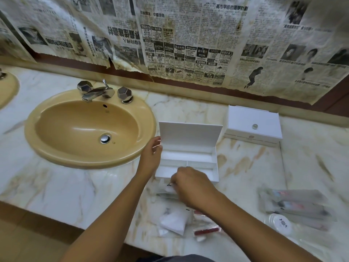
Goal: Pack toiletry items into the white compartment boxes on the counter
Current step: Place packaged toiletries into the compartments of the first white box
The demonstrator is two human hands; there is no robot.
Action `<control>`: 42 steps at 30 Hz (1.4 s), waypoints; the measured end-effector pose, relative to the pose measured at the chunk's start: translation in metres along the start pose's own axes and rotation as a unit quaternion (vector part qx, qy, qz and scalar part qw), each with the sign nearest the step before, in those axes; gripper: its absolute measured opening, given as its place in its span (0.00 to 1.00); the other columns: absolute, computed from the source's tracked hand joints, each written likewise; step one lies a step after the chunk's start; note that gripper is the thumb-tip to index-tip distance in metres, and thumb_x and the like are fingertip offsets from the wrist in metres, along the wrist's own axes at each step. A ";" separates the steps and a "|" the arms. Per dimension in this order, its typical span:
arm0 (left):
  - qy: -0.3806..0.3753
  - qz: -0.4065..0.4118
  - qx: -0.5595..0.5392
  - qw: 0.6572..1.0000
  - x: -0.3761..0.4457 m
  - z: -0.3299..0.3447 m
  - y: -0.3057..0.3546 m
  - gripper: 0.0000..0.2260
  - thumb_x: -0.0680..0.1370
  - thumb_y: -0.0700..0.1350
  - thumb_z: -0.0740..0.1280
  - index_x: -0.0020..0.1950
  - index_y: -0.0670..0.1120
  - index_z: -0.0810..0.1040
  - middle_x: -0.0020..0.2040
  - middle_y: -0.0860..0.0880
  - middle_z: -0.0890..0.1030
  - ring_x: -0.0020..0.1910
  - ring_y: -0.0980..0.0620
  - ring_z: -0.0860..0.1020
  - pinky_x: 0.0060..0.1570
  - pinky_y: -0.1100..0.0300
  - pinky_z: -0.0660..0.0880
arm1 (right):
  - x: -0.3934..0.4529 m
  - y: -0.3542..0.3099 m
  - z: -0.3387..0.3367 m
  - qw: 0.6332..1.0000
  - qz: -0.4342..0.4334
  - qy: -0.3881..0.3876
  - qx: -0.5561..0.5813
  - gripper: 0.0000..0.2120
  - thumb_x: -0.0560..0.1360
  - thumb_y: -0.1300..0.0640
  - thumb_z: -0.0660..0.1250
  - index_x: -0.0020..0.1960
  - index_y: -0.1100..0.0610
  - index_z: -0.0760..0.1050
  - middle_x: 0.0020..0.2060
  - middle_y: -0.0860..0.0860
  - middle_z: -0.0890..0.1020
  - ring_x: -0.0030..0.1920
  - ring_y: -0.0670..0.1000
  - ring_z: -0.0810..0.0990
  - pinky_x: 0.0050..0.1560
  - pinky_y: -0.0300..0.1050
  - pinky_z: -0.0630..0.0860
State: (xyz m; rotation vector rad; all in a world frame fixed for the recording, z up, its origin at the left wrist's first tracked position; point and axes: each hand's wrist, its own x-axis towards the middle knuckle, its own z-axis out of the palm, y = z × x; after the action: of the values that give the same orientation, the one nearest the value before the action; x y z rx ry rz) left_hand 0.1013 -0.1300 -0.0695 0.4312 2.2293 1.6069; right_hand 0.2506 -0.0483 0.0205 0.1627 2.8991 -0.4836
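A white compartment box (215, 163) stands open on the marble counter, lid raised toward the wall. My left hand (152, 157) grips the box's left wall and lid edge. Just in front of the box, my right hand (190, 183) pinches a clear plastic sachet (168, 190) with a small dark mark; the sachet rests on the counter. More toiletry packets (174, 221) lie near the front edge, among them a white pouch and a red-capped item (206, 230). The box's compartments look empty.
A second white box (253, 125), closed, with a small round knob, sits at the back right. Wrapped toothbrush packs (298, 205) and a round white disc (281, 223) lie at the right. A tan sink (88, 127) with chrome taps is on the left. Newspaper covers the wall.
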 end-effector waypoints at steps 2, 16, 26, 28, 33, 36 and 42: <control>-0.012 0.004 -0.023 1.000 -0.008 -0.002 0.001 0.16 0.80 0.35 0.59 0.65 0.50 0.72 0.59 0.58 0.76 0.57 0.69 0.74 0.54 0.72 0.71 | 0.005 0.005 -0.012 0.999 0.015 0.050 0.008 0.09 0.75 0.62 0.63 0.50 0.55 0.81 0.45 0.51 0.77 0.47 0.54 0.76 0.37 0.44 0.69; -0.088 -0.095 -0.109 0.986 -0.013 -0.021 0.009 0.18 0.80 0.39 0.62 0.60 0.63 0.75 0.64 0.55 0.76 0.63 0.52 0.75 0.56 0.49 0.75 | 0.044 0.001 0.003 0.996 0.006 -0.003 -0.088 0.13 0.71 0.71 0.59 0.31 0.59 0.62 0.29 0.52 0.61 0.34 0.56 0.66 0.36 0.44 0.62; -0.079 -0.057 -0.084 0.992 -0.015 -0.018 0.009 0.19 0.81 0.36 0.59 0.68 0.53 0.71 0.66 0.53 0.73 0.67 0.52 0.71 0.60 0.52 0.72 | 0.063 0.000 0.002 0.989 0.075 -0.127 0.002 0.08 0.77 0.64 0.60 0.39 0.59 0.66 0.36 0.53 0.67 0.44 0.58 0.71 0.42 0.44 0.65; -0.075 -0.052 -0.080 0.993 -0.016 -0.017 0.008 0.19 0.81 0.35 0.59 0.68 0.53 0.71 0.66 0.53 0.73 0.67 0.55 0.71 0.62 0.51 0.71 | 0.063 0.001 0.004 0.989 0.092 -0.110 0.027 0.12 0.77 0.61 0.60 0.36 0.61 0.65 0.35 0.54 0.69 0.41 0.56 0.70 0.41 0.43 0.67; -0.077 -0.051 -0.089 0.992 -0.016 -0.016 0.005 0.19 0.81 0.35 0.59 0.67 0.54 0.71 0.64 0.55 0.74 0.67 0.51 0.72 0.63 0.48 0.71 | 0.056 0.000 0.018 0.974 0.094 -0.175 0.105 0.22 0.80 0.48 0.54 0.42 0.65 0.75 0.45 0.61 0.77 0.49 0.59 0.75 0.43 0.44 0.68; -0.074 -0.054 -0.085 0.992 -0.017 -0.016 0.009 0.19 0.81 0.35 0.58 0.66 0.55 0.70 0.60 0.60 0.73 0.65 0.57 0.71 0.61 0.54 0.70 | 0.053 -0.001 0.024 0.977 0.091 -0.173 0.085 0.30 0.77 0.37 0.56 0.60 0.63 0.75 0.61 0.60 0.74 0.61 0.58 0.72 0.53 0.48 0.69; -0.070 -0.046 -0.081 0.993 -0.018 -0.015 0.007 0.19 0.81 0.36 0.58 0.68 0.53 0.70 0.64 0.55 0.72 0.65 0.57 0.71 0.61 0.53 0.70 | 0.051 -0.003 0.034 0.981 0.097 -0.136 0.098 0.34 0.73 0.31 0.58 0.56 0.62 0.76 0.56 0.58 0.77 0.56 0.56 0.76 0.47 0.47 0.70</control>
State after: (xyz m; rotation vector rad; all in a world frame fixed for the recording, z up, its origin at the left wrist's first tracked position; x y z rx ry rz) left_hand 0.1104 -0.1482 -0.0567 0.3781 1.9705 1.6415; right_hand 0.2064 -0.0583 -0.0207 0.3748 2.5349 -0.6967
